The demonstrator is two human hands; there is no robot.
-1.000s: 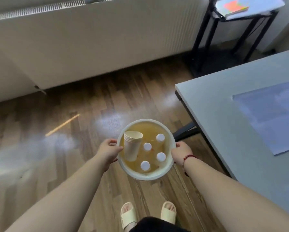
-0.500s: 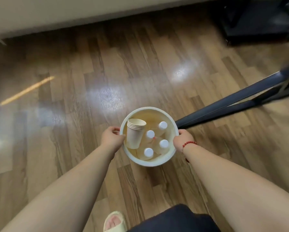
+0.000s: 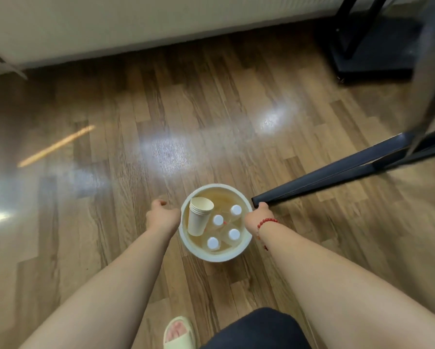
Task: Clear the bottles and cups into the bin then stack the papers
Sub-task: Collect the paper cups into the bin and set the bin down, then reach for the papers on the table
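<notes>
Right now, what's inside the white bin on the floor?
Inside the bin: a leaning stack of paper cups and four bottles, seen as white caps. The bottle bodies and the bin's bottom are mostly hidden.

Both bare forearms reach forward and down toward the round white plastic bin (image 3: pixel 216 255). The left hand (image 3: pixel 162 215) sits just beside the bin's left rim, fingers loosely curled and the thumb raised away from the rim; whether it touches the wall cannot be told. The right hand (image 3: pixel 258 217) rests against the bin's right rim, fingers folded down over its edge, a red beaded bracelet (image 3: pixel 267 222) circling the wrist.
</notes>
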